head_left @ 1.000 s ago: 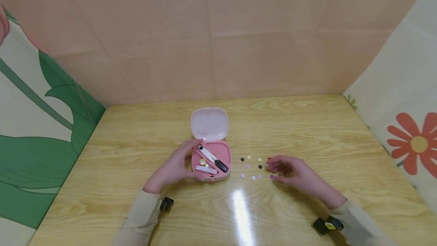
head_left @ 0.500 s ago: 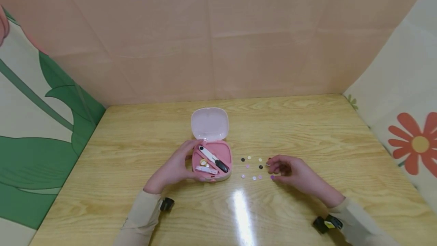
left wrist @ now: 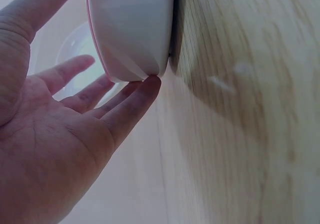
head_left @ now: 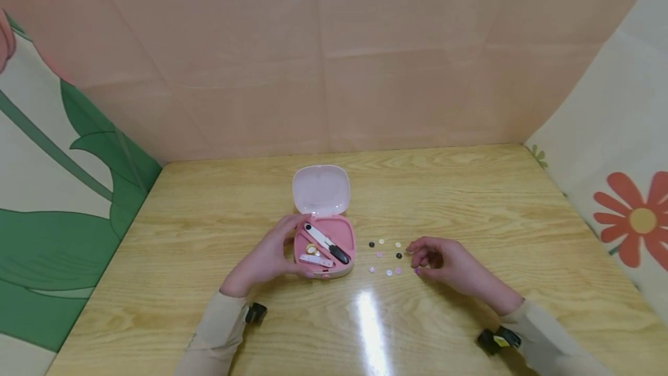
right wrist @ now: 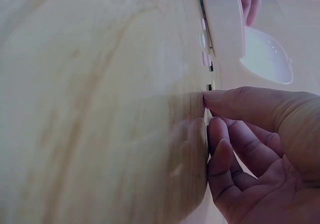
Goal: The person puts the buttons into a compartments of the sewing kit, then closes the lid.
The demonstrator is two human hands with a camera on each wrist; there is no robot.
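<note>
Pink backdrop (head_left: pixel 323 62) meets the far edge of the wood table (head_left: pixel 219 202); a band of wood separates that edge from the lid. Pink box (head_left: pixel 341 234) sits near mid-width, lid (head_left: pixel 321 190) hinged back. Left hand (head_left: pixel 268 255) grips the box, spread wide: thumb at near edge, fingers at far-left corner. Right hand (head_left: pixel 443 263), well apart from box: thumb touching purple button (head_left: pixel 416 270), fingers bent, gap visible from thumb; cannot tell whether they hold anything. In box: white-and-black tool (head_left: pixel 326 242) diagonal, white strip (head_left: pixel 316 260) near front rim, gold-rimmed disc (head_left: pixel 311 249) between. Eight loose buttons (head_left: pixel 399 256) between box and right hand, just beyond the box's right edge.
</note>
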